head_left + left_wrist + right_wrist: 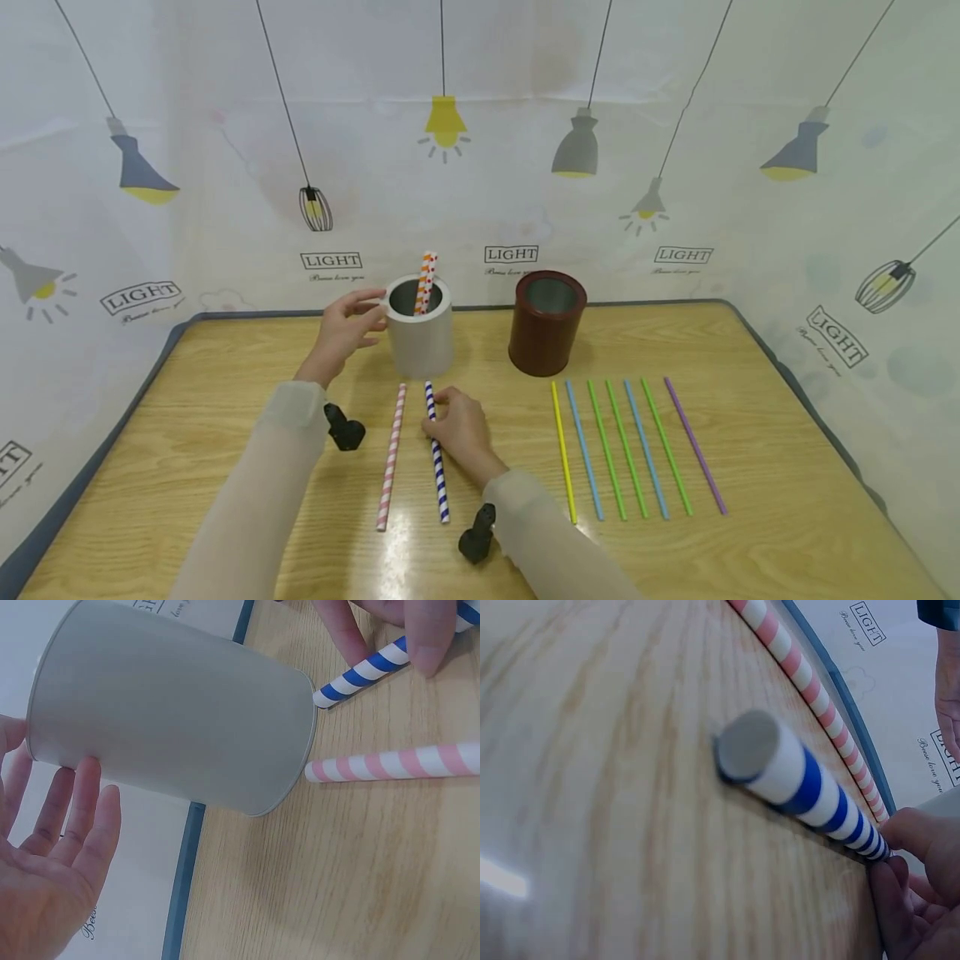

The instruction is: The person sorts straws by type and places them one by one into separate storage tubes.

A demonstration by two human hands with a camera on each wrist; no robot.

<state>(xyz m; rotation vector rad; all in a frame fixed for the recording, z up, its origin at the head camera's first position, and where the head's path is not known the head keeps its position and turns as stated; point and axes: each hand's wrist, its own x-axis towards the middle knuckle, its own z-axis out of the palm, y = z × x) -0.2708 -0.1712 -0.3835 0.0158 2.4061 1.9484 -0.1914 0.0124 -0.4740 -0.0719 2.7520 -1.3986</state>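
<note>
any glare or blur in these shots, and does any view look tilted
Head view: a bright glare patch on the table, near the bottom of the pink-striped straw; right wrist view: a white glare streak at lower left, and the near open end of the blue-striped straw is out of focus; left wrist view: turned sideways, so the upright white cup seems to lie down.

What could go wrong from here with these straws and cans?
The right grip pinches the blue-striped straw toward its far end, so the near end might swing and knock the neighbouring pink-striped straw. The left grip is right at the white can, so a bump might shift or tip it, with the patterned straws inside.
</note>
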